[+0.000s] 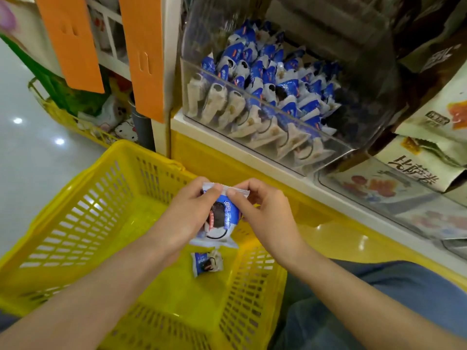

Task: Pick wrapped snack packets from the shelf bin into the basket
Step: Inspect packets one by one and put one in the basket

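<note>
Gripping one packet (219,215) with left hand (187,218) and right hand (265,218), one second packet (206,263) in basket (75,223)

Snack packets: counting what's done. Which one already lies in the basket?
The small packet on the basket floor; another is held in both hands, the rest fill the bin.

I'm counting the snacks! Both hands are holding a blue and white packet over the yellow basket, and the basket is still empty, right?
Not quite. The head view shows one blue and white packet already lying on the yellow basket floor. The left hand and right hand do hold another packet above it.
</note>
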Demonstrator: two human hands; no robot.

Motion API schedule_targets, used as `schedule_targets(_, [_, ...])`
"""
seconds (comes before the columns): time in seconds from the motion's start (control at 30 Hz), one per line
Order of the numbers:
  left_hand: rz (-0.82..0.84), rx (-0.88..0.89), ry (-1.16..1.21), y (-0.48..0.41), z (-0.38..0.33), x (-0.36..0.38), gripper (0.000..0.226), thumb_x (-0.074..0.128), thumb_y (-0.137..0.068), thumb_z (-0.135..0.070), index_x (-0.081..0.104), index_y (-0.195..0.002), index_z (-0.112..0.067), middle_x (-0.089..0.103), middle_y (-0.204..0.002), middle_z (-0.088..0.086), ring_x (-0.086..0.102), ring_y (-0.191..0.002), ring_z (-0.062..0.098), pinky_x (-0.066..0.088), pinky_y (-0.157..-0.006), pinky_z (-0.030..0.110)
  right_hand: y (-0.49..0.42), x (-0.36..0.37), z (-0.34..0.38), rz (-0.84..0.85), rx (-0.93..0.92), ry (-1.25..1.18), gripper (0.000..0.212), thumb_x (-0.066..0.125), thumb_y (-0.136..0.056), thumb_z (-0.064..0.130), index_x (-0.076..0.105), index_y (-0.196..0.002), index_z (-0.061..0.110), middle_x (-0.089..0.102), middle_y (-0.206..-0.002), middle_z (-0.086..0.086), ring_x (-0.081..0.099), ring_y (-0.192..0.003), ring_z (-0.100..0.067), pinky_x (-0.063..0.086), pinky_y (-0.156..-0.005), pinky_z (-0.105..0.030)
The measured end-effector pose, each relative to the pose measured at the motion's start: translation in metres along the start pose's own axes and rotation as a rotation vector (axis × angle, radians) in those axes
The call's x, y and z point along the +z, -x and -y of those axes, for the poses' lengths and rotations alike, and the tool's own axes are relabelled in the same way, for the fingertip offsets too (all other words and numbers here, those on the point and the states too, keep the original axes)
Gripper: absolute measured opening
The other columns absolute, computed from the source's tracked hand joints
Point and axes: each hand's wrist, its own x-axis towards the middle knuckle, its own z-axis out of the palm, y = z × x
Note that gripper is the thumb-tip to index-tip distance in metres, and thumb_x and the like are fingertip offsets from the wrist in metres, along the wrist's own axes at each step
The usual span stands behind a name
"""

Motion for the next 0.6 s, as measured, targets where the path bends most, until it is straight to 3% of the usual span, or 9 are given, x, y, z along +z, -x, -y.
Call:
schedule_targets(0.07, [0.010,-0.019,0.066,0.000,-0.001,0.001,0.022,0.049,-0.093,-0.021,0.052,-0.072,-0.017,0.058,-0.062,0.000,0.058,-0.053,0.007,0.041,-0.046,0.018,0.003,0.000,0.001,-0.056,-0.166,0.183,0.013,0.063,-0.087,0.026,0.065,-0.078,0.017,0.062,-0.071,0.010,0.055,-0.066,-0.002,0.041,-0.058,-0.015])
schedule_targets(0.13, [0.020,-0.057,0.125,0.000,-0.001,0.002,0.027,0.050,-0.093,-0.018,0.055,-0.066,-0.018,0.058,-0.054,-0.004,0.057,-0.048,0.005,0.041,-0.047,0.019,0.004,-0.001,0.001,-0.096,-0.353,0.418,0.016,0.061,-0.087,0.027,0.066,-0.081,0.014,0.061,-0.075,0.005,0.055,-0.070,-0.009,0.042,-0.060,-0.022])
schedule_targets(0.23, [0.007,-0.102,0.144,-0.003,0.003,0.004,0.034,0.051,-0.092,-0.019,0.058,-0.059,-0.022,0.059,-0.056,-0.004,0.057,-0.059,0.013,0.037,-0.064,0.034,0.004,-0.004,-0.001,-0.102,-0.471,0.561,0.015,0.062,-0.086,0.026,0.067,-0.082,0.013,0.063,-0.076,0.003,0.057,-0.073,-0.013,0.042,-0.061,-0.026])
schedule_targets(0.3, [0.004,-0.122,0.171,-0.004,0.002,0.005,0.022,0.052,-0.092,-0.022,0.063,-0.073,-0.021,0.065,-0.068,0.000,0.062,-0.066,0.016,0.043,-0.066,0.030,0.004,-0.005,-0.001,-0.063,-0.359,0.409,0.013,0.061,-0.088,0.026,0.067,-0.083,0.015,0.060,-0.075,0.007,0.055,-0.070,-0.003,0.042,-0.060,-0.017])
schedule_targets(0.37, [0.009,-0.130,0.171,-0.003,0.001,0.006,0.009,0.057,-0.089,-0.024,0.061,-0.087,-0.016,0.068,-0.079,0.005,0.065,-0.063,0.011,0.048,-0.055,0.019,0.002,-0.006,-0.002,-0.062,-0.193,0.209,0.010,0.060,-0.089,0.023,0.064,-0.082,0.017,0.059,-0.071,0.011,0.055,-0.065,0.001,0.042,-0.057,-0.012])
schedule_targets(0.5, [0.014,-0.102,0.131,-0.002,0.000,0.005,0.033,0.068,-0.080,-0.017,0.053,-0.109,-0.010,0.068,-0.097,0.008,0.068,-0.073,0.012,0.055,-0.060,0.023,-0.008,-0.010,-0.003,-0.104,0.141,-0.073,0.010,0.052,-0.094,0.016,0.059,-0.088,0.011,0.065,-0.083,-0.008,0.060,-0.061,-0.009,0.054,-0.053,-0.021])
schedule_targets(0.6, [-0.046,-0.027,0.156,0.000,-0.001,0.003,0.038,0.069,-0.078,-0.011,0.052,-0.112,-0.009,0.068,-0.094,0.004,0.067,-0.068,0.005,0.054,-0.056,0.017,-0.011,-0.012,-0.001,-0.082,0.376,-0.282,0.013,0.047,-0.096,0.013,0.055,-0.096,0.002,0.062,-0.097,-0.020,0.061,-0.063,-0.013,0.056,-0.054,-0.022])
